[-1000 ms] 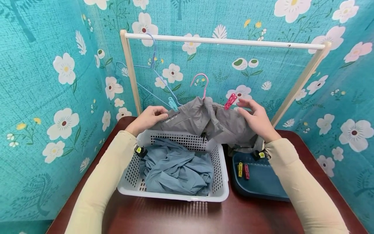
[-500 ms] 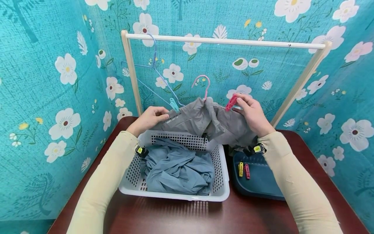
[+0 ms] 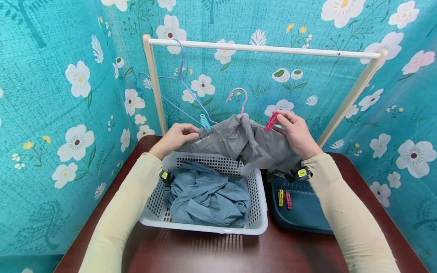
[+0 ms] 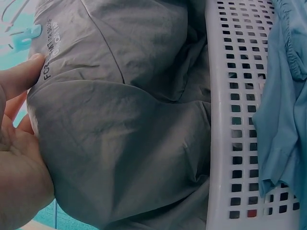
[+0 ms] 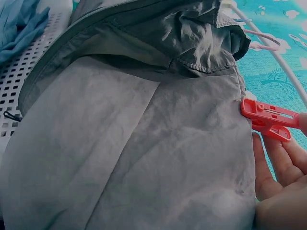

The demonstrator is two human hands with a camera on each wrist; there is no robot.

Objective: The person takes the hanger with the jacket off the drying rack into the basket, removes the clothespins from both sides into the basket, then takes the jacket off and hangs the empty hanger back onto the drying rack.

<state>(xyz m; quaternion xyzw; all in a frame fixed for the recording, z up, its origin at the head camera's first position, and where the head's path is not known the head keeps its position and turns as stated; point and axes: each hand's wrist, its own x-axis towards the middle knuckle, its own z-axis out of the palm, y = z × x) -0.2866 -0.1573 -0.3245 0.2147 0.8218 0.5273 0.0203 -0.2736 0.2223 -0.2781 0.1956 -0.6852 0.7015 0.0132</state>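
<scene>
Right grip [image 3: 297,135] now on red clip [image 3: 271,121], "FO…" on garment [image 4: 120,143]

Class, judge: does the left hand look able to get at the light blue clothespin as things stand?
Probably yes. The left hand pinches the gray garment close beside the light blue clothespin clipped to its edge, and nothing shows in the way; the hand's grip would likely have to loosen first.
</scene>
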